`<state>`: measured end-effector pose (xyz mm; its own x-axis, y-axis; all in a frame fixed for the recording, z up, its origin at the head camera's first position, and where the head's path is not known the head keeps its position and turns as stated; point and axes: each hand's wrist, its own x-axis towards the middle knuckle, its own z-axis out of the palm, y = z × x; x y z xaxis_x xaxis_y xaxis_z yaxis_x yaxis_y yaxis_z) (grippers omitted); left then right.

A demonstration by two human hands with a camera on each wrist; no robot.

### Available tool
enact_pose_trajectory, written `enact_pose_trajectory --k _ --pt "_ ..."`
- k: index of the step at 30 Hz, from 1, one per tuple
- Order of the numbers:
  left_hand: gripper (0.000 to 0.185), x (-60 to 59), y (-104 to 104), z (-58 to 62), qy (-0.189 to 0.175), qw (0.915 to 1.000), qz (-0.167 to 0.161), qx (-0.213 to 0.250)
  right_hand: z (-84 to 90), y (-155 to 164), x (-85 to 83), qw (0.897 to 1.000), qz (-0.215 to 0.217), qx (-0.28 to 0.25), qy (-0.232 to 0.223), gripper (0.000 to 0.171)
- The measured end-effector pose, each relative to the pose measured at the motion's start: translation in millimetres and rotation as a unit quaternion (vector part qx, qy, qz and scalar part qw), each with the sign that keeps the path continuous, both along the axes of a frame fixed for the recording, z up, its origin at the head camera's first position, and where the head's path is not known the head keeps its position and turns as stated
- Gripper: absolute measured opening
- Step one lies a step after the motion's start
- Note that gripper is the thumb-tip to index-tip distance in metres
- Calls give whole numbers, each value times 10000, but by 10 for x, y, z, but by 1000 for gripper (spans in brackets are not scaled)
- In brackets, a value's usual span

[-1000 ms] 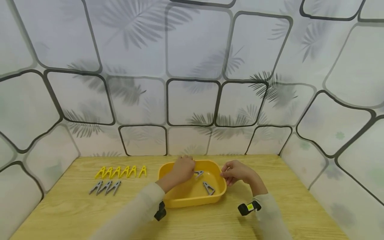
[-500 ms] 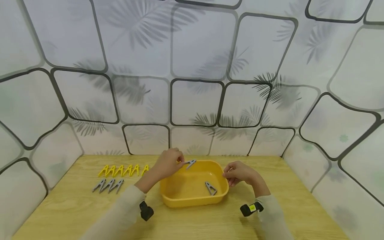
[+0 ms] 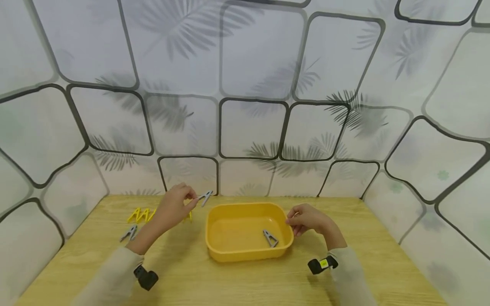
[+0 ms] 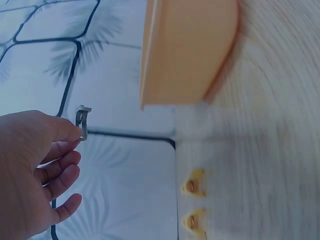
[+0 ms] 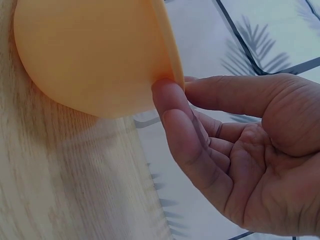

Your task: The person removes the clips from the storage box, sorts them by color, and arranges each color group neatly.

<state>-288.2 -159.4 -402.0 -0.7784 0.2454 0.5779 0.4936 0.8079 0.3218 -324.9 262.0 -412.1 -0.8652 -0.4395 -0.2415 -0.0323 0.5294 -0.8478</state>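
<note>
Head view shows us pinching a grey clip [image 3: 205, 197] in our left hand [image 3: 174, 207] above the table, left of the yellow tub [image 3: 229, 250], whose right rim our right hand [image 3: 308, 219] pinches, another grey clip [image 3: 270, 238] lying inside.

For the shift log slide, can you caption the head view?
Left hand pinches a grey clothespin beside the yellow tub; right hand pinches its rim.
</note>
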Motion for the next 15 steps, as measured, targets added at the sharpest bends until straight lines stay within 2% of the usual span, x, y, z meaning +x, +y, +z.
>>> enact_pose_trajectory --k 4,9,15 --pt "8 83 -188 -19 41 9998 192 1 15 6 -5 10000 1 2 3 20" --pt "11 177 -384 -33 120 9988 408 -242 20 1 -1 10000 -1 18 -41 21" --pt "15 242 -567 -103 214 9970 472 -575 14 -6 3 10000 -4 31 -13 23"
